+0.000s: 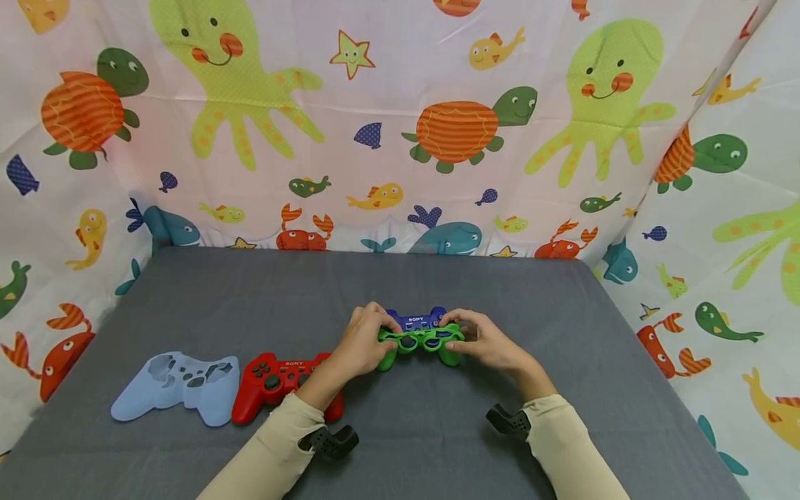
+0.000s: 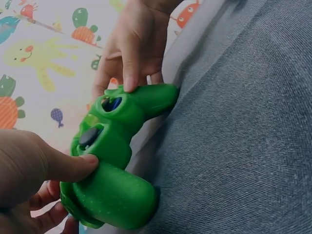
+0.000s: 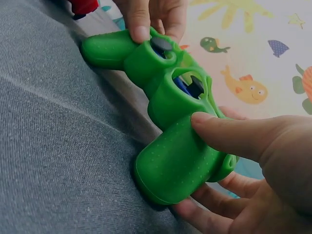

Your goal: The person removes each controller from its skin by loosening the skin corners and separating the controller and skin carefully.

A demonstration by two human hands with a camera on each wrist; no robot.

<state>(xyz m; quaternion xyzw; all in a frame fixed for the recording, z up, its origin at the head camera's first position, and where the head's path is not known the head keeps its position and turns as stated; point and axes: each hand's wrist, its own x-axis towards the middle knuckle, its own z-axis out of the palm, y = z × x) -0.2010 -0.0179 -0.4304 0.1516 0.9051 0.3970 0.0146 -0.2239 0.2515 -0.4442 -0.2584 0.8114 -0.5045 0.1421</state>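
Observation:
A blue game controller marked SONY sits in the middle of the table, partly inside a green silicone controller cover. The cover wraps the front grips, while the controller's blue back edge shows above it in the head view. My left hand grips the cover's left side, its thumb pressed near the stick opening and its fingers behind. On the other side, my right hand pinches the cover, thumb on top and fingers beneath the grip. Dark thumbsticks show inside the cover's round openings, one standing off-centre.
Left of my hands lies a red controller, partly hidden behind my left forearm. Beside it is a light blue silicone cover. A grey cloth covers the table; a printed sea-animal curtain rises behind and at both sides.

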